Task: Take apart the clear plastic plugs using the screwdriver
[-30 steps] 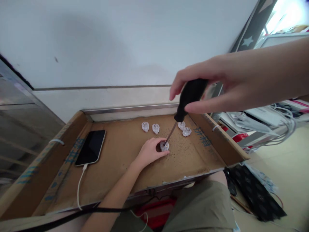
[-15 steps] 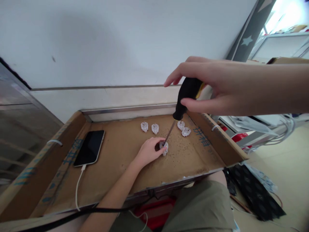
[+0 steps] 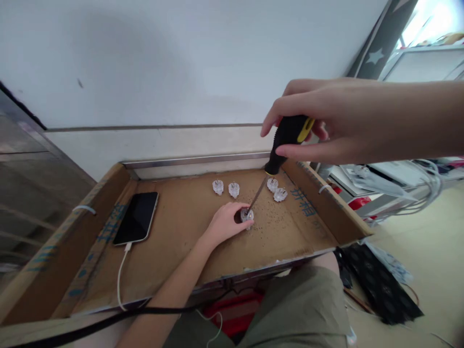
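My left hand (image 3: pixel 227 221) pinches a clear plastic plug (image 3: pixel 248 218) against the cardboard, thumb on the near side and index finger on the far side. In my right hand (image 3: pixel 315 121) is a screwdriver (image 3: pixel 289 137) with a black and yellow handle, tilted to the upper right. Its metal shaft runs down to the plug, and the tip meets the plug's top; the exact contact point is too small to make out. Similar clear plugs lie beyond: a pair at the back middle (image 3: pixel 234 189) and two touching each other (image 3: pixel 280 194) at the back right.
A phone (image 3: pixel 136 218) with a white cable (image 3: pixel 120 280) lies on the left of the cardboard tray (image 3: pixel 174 217). Raised cardboard walls (image 3: pixel 328 208) bound its sides, and a white wall (image 3: pixel 163 72) stands behind. Dark specks dot the cardboard around the plug. A black cable (image 3: pixel 119 319) crosses the front.
The screwdriver handle and my right hand have shifted slightly right, with the fingers wrapped differently around the handle. My left hand still holds the plug in nearly the same place.
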A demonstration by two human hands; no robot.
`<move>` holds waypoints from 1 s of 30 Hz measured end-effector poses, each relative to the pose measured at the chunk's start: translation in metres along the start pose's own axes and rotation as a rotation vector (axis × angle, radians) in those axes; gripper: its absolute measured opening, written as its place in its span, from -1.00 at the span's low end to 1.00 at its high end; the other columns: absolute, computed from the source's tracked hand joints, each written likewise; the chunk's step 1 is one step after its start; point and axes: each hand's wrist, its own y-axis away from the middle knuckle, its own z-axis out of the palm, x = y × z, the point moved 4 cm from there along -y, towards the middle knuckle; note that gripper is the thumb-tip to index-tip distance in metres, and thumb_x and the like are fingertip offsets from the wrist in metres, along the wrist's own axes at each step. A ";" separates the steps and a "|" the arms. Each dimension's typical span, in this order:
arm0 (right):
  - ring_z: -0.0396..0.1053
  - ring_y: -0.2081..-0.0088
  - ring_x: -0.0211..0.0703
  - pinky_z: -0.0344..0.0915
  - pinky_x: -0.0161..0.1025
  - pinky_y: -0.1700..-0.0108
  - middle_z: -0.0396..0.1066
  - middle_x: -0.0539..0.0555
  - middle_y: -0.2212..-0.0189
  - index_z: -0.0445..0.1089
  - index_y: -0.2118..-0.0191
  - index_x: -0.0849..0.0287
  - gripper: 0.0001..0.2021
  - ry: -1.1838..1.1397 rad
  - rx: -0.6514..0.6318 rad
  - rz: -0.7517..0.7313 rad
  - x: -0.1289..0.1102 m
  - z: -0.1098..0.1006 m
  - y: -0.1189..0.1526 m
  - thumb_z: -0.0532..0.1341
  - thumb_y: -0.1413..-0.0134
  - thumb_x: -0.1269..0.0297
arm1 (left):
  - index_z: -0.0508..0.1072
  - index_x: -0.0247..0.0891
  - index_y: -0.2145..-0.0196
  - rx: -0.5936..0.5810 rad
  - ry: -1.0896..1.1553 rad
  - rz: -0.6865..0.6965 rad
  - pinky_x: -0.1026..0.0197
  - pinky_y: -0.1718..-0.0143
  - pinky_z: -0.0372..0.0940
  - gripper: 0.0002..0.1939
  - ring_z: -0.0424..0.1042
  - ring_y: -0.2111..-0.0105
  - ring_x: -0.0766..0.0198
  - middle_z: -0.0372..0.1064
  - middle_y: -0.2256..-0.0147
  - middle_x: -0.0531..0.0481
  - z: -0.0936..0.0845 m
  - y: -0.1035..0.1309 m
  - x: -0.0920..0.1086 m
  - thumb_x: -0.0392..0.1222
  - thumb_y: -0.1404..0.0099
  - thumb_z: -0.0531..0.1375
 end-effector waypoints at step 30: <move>0.15 0.54 -0.44 0.10 -0.35 0.51 0.23 -0.07 0.21 0.26 0.18 -0.08 -0.74 0.087 -0.018 -0.074 -0.007 -0.005 -0.006 0.06 0.00 0.02 | 0.41 -0.13 0.09 0.025 -0.012 0.015 0.13 0.07 0.28 -0.65 0.40 0.15 0.18 0.44 0.15 0.02 0.002 -0.002 -0.001 -0.03 -0.15 0.23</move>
